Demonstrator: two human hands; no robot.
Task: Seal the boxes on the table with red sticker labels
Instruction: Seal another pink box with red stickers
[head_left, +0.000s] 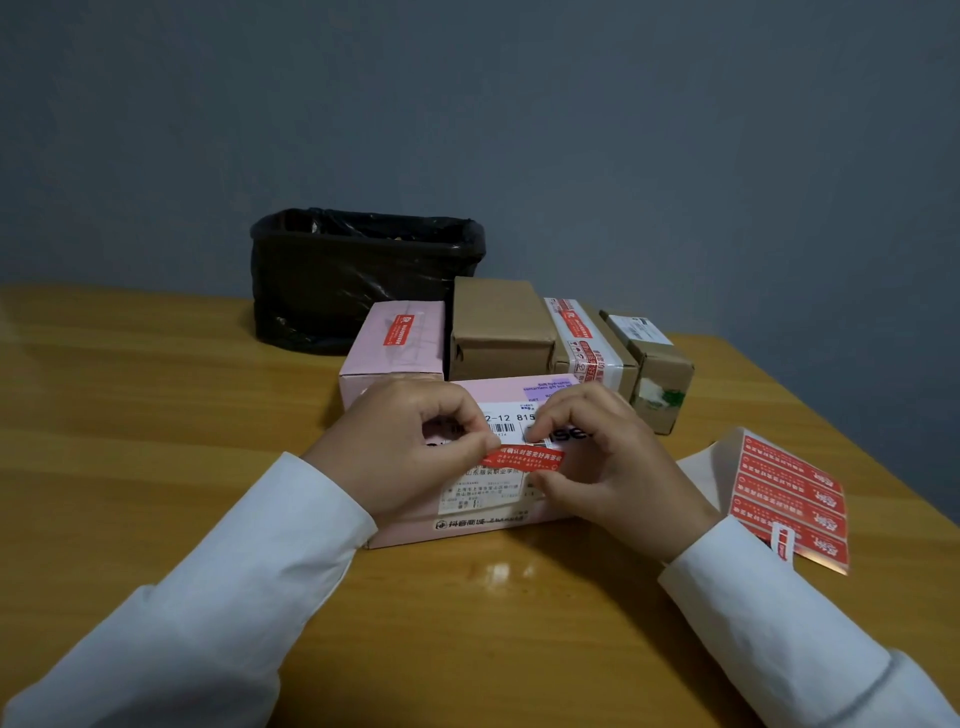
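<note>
Nearest, two white sleeves (218, 597) come in from 7 and 5 o'clock over the wooden table (130, 405); left hand (400, 447) pinches the left end of a red sticker (522, 458) between thumb and forefinger; right hand (608, 457) pinches the right end, thumb below, fingers curled above; sticker stretched flat between them, level, across the white shipping label on the pink box (467, 530); cannot tell whether it is touching the box top or just above it

Sticker sheet (792, 499) lies at 3 o'clock of the box, near edge of table, one corner curled up, several red labels left on it

Handling, as judged: sticker is thin, limp, light, tacky on the underside; likely to fold onto itself or grab fingertips, so hold only at the extreme ends, keep it taut, lay the middle down first, then smooth outward; box looks like light card, may slide under a push

Farther, at 12 o'clock: second pink box (395, 353) with a red label on it; plain brown box (498, 327); taped box (587, 343); small brown box (660, 364); behind them at 11 o'clock a bin (358, 280) lined with a black bag; grey wall beyond
</note>
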